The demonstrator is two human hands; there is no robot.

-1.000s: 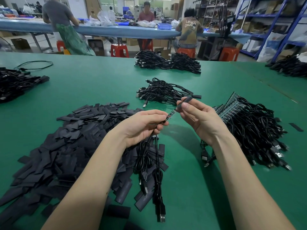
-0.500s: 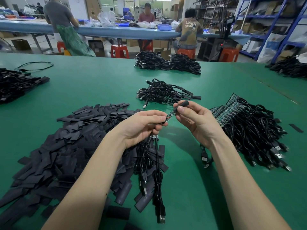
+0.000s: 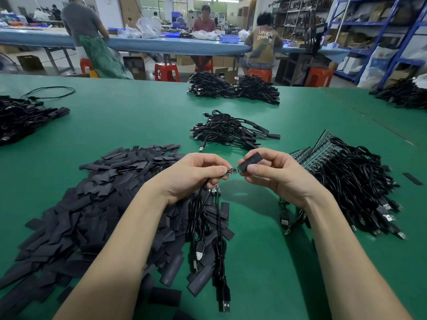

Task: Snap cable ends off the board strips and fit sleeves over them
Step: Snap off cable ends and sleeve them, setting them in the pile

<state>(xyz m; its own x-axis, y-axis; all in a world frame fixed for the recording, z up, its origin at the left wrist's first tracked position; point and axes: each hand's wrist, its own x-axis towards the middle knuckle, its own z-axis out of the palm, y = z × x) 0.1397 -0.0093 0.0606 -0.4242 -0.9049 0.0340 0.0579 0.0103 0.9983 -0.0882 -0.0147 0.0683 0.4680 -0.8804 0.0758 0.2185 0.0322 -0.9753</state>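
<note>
Low in the frame, USB cables [image 3: 209, 229] hang from the left hand [image 3: 196, 174], which pinches a small circuit board end [image 3: 232, 170] at centre. The right hand [image 3: 275, 174] grips a black sleeve [image 3: 250, 160], now turned flat-on with its mouth touching the board's tip; half a second ago it was tilted upward, so sliding on looks imminent. Loose sleeves [image 3: 92, 204] pile at left, unsnapped board strips [image 3: 323, 148] at right, finished cables [image 3: 228, 132] beyond.
</note>
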